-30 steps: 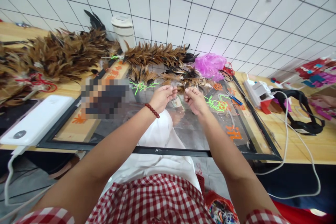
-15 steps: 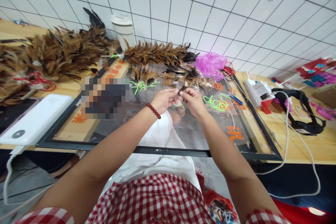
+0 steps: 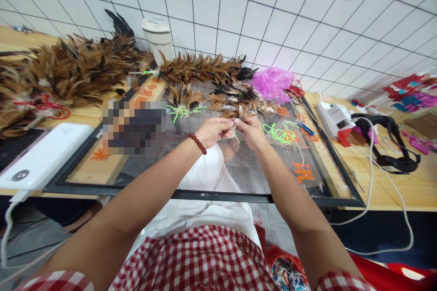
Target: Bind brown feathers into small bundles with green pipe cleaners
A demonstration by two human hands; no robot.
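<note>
Fingertip work over glass, feathers close by

Left hand [image 3: 215, 130] and right hand [image 3: 251, 131] meet fingertip to fingertip above the glass panel [image 3: 247, 173]. Fingers closed in pinches; cannot tell what, if anything, lies between them. Loose feathers [image 3: 221, 101] lie on the panel just beyond the fingertips. For such fine handling, I'd judge: light pressure, both wrists steady, tips in plain sight. Room: bare glass toward the body, good for lowering the hands. Tighter ahead, where feathers crowd. Green cord [image 3: 282, 136] near the right hand could snag; blue pen [image 3: 306, 128] farther out. Black frame edge [image 3: 218, 197] runs under both forearms
</note>
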